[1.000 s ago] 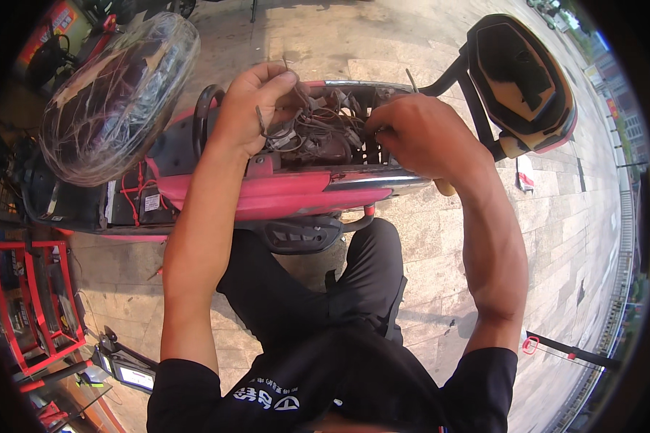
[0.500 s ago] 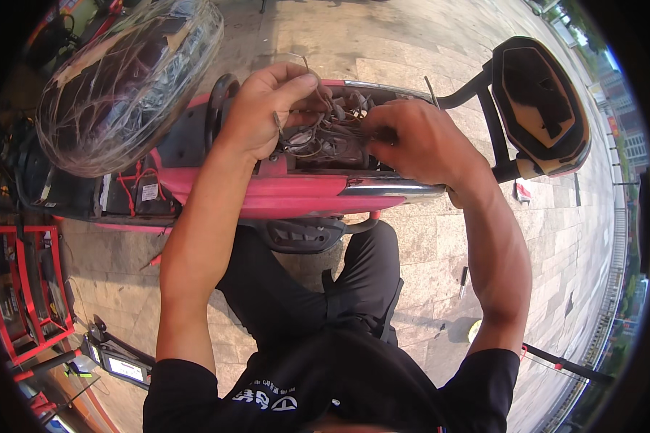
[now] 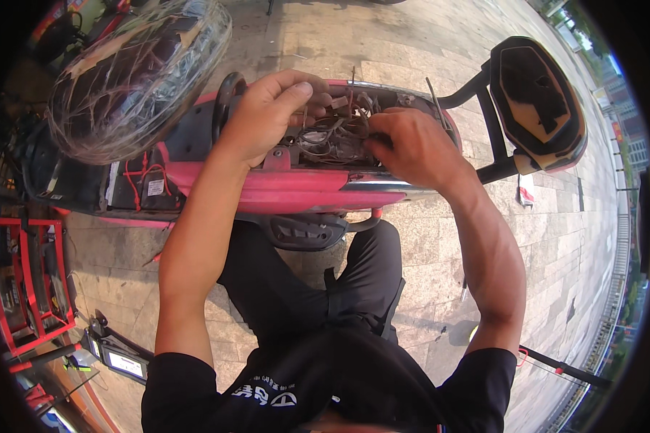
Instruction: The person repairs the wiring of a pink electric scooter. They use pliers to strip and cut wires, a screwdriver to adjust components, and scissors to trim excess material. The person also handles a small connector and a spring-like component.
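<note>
A pink and black scooter body (image 3: 267, 189) lies across in front of me, with a tangle of thin wires (image 3: 331, 137) in its uncovered compartment. Over the left side of that compartment is my left hand (image 3: 271, 112), thumb apart from the loosely bent fingers and no wire visibly gripped. Just beyond its fingertips sits a small pale connector (image 3: 339, 103). My right hand (image 3: 420, 148) is closed at the right side of the tangle, thumb and fingers pinching wires; its fingertips are partly hidden.
A plastic-wrapped seat (image 3: 141, 83) rests at the upper left. To the right, a black-framed part (image 3: 538, 101) juts out on thick black tubes. A red metal rack (image 3: 29, 285) and a device with a lit screen (image 3: 125, 364) stand at the lower left.
My left hand has let go of the thin wire it pinched, and its fingers have loosened. My right hand has shifted slightly but stays at the wires.
</note>
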The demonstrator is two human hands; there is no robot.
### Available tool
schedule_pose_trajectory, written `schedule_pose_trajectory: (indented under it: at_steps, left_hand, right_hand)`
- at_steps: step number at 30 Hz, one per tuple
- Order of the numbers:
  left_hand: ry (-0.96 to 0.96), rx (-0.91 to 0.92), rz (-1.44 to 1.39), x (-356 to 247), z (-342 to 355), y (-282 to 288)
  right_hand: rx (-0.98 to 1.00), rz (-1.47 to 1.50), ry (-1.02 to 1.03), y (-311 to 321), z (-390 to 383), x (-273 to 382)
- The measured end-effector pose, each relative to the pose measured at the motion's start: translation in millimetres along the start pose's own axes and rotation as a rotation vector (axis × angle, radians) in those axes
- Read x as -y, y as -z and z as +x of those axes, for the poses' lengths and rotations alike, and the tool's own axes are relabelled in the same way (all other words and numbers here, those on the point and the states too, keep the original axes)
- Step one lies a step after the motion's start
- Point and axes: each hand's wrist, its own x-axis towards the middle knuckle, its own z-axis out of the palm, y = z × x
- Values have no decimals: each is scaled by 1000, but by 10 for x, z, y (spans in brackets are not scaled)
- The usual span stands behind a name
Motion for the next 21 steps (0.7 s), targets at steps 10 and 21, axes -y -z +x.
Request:
schedule_pose_trajectory:
  at_steps: [10, 21]
  left_hand:
    - [-464, -359, 521, 187, -768, -105]
    - [-600, -352, 609, 306, -507, -363]
  right_hand:
    - [-37, -19, 31, 72, -120, 58]
    - [-518, 196, 41, -331, -454, 278]
